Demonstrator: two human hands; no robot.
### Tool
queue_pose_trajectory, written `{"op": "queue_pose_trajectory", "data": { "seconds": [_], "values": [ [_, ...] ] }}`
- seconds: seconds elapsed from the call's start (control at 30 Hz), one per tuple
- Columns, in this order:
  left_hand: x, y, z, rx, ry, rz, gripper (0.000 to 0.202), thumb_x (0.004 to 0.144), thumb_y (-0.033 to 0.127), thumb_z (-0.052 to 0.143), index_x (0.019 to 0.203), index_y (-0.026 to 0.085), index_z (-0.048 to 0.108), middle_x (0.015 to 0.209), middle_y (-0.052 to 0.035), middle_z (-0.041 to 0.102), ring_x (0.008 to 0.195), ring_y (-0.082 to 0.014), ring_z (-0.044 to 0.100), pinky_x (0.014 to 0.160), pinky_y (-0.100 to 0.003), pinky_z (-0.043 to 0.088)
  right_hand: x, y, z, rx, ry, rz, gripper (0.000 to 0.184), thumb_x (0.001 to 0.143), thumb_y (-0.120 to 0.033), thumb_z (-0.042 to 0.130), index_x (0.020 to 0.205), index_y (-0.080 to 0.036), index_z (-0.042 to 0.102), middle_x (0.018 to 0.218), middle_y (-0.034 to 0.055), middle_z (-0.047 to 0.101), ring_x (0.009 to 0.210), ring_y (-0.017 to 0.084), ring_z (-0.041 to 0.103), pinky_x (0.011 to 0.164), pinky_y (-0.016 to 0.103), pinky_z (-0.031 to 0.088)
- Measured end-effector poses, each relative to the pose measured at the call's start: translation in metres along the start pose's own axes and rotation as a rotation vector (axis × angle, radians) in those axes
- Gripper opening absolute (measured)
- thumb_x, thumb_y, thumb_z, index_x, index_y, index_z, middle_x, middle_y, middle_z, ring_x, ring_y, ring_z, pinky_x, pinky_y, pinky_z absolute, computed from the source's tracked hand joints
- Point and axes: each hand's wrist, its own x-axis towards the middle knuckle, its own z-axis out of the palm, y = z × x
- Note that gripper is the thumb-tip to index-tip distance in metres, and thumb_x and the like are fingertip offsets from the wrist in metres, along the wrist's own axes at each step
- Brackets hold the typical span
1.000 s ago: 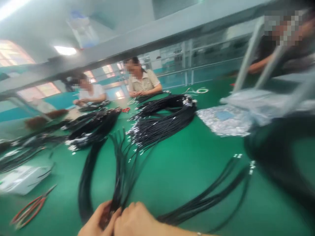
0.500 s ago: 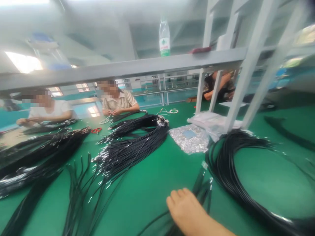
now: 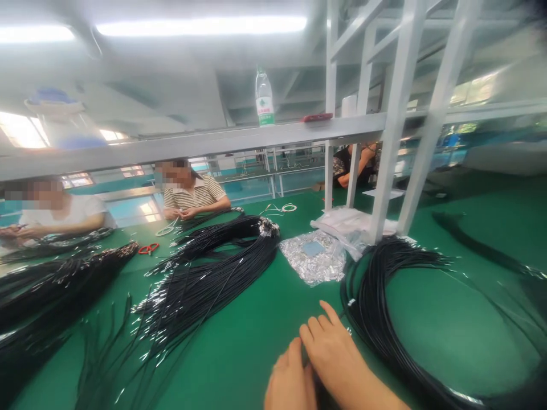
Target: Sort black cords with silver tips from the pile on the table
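Close together at the bottom centre, my left hand (image 3: 288, 378) and my right hand (image 3: 335, 353) meet over the green tabletop. The fingers of both are curled round thin black cables, of which only a dark strip shows between the hands. My right index finger sticks out a little. Silvery cable ends (image 3: 351, 303) peek out just past my right hand. Right of it lies a big coil of black cables (image 3: 384, 307). Ahead rests a clear plastic bag of small silvery parts (image 3: 314, 259).
Bundles of black cables (image 3: 231, 273) with silvery tips spread over the left side. A grey metal frame (image 3: 387, 131) rises from the table, its shelf bearing a bottle (image 3: 264, 99) and a red object (image 3: 317, 117). Red-handled pliers (image 3: 149, 248) lie left. Several people sit across.
My left hand has come into view and joined my right hand, which has closed in on the cables. The camera view has tilted up and turned slightly right.
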Motion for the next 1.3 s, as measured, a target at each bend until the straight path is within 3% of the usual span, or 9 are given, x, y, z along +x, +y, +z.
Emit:
{"op": "queue_pose_trajectory", "data": {
  "seconds": [0.13,0.2,0.33,0.43,0.57,0.7,0.87,1.07,1.3],
  "values": [
    [0.023,0.015,0.012,-0.323,-0.191,-0.08,0.036,0.093,0.032,0.033,0.083,0.018,0.065,0.074,-0.0071,0.067,0.069,-0.0202,0.062,0.064,-0.027,0.043,-0.002,0.022,-0.014,0.144,0.217,0.057,0.025,0.087,-0.009,0.042,0.101,-0.013,0.062,0.107,0.0133,0.064,0.107,0.027,0.056,0.101,0.049,0.034],
    [0.025,0.009,0.005,-0.45,-0.223,-0.154,0.038,0.091,0.046,0.037,0.08,0.019,0.063,0.059,0.0002,0.054,0.058,-0.016,0.051,0.056,-0.024,0.037,-0.004,0.036,-0.021,0.356,0.254,0.349,0.025,0.092,-0.021,0.042,0.107,-0.015,0.061,0.106,0.0126,0.064,0.1,0.027,0.059,0.089,0.046,0.044],
    [0.023,0.0,0.001,-0.638,-0.271,-0.246,0.053,0.084,0.066,0.039,0.081,0.018,0.061,0.049,0.0077,0.031,0.046,-0.0114,0.032,0.048,-0.022,0.025,0.003,0.05,-0.022,1.225,0.013,1.048,0.042,0.083,-0.053,0.055,0.098,-0.015,0.062,0.076,0.0061,0.06,0.063,0.019,0.055,0.057,0.033,0.047],
    [0.023,-0.001,0.003,-0.69,-0.336,-0.241,0.057,0.083,0.069,0.04,0.083,0.017,0.062,0.047,0.0081,0.032,0.045,-0.0108,0.03,0.047,-0.021,0.025,0.018,0.046,-0.014,1.728,-0.041,1.133,0.048,0.074,-0.055,0.068,0.101,-0.016,0.061,0.071,0.0002,0.054,0.059,0.012,0.047,0.054,0.025,0.04],
    [0.023,-0.002,0.005,-0.695,-0.453,-0.182,0.051,0.087,0.06,0.04,0.089,0.014,0.063,0.049,0.0057,0.042,0.046,-0.0107,0.035,0.052,-0.022,0.031,0.028,0.037,-0.002,1.856,-0.01,1.089,0.04,0.072,-0.05,0.074,0.087,-0.015,0.064,0.064,-0.0029,0.049,0.056,0.008,0.041,0.054,0.021,0.034],
    [0.02,0.0,0.012,-0.749,-0.436,-0.186,0.041,0.088,0.051,0.043,0.1,0.016,0.059,0.057,0.0041,0.05,0.045,-0.0098,0.035,0.052,-0.022,0.032,0.025,0.027,0.003,1.801,-0.044,1.086,0.042,0.07,-0.053,0.074,0.078,-0.013,0.064,0.057,-0.0043,0.044,0.052,0.007,0.038,0.052,0.021,0.03],
    [0.021,0.009,0.009,-0.729,-0.334,-0.199,0.039,0.09,0.051,0.04,0.079,0.018,0.057,0.058,0.005,0.041,0.052,-0.0107,0.035,0.052,-0.022,0.03,0.017,0.022,-0.003,1.777,-0.302,0.959,0.04,0.076,-0.052,0.066,0.079,-0.012,0.062,0.059,-0.0029,0.047,0.053,0.009,0.042,0.054,0.022,0.036],
    [0.027,0.013,-0.008,-0.722,-0.178,-0.28,0.04,0.091,0.054,0.037,0.093,0.02,0.059,0.059,0.0067,0.029,0.055,-0.0121,0.03,0.052,-0.022,0.025,0.024,0.072,0.008,0.636,-0.431,0.901,0.03,0.095,-0.025,0.036,0.106,-0.012,0.06,0.092,0.0101,0.065,0.08,0.019,0.062,0.075,0.031,0.046],
    [0.022,0.022,-0.006,-0.666,-0.16,-0.251,0.038,0.092,0.044,0.033,0.083,0.017,0.059,0.055,0.0046,0.042,0.055,-0.0128,0.038,0.056,-0.023,0.029,0.039,0.094,0.052,0.071,-0.525,0.937,0.032,0.089,-0.001,0.032,0.104,0.002,0.06,0.102,0.0247,0.059,0.098,0.034,0.062,0.079,0.04,0.047]
  ]
}}
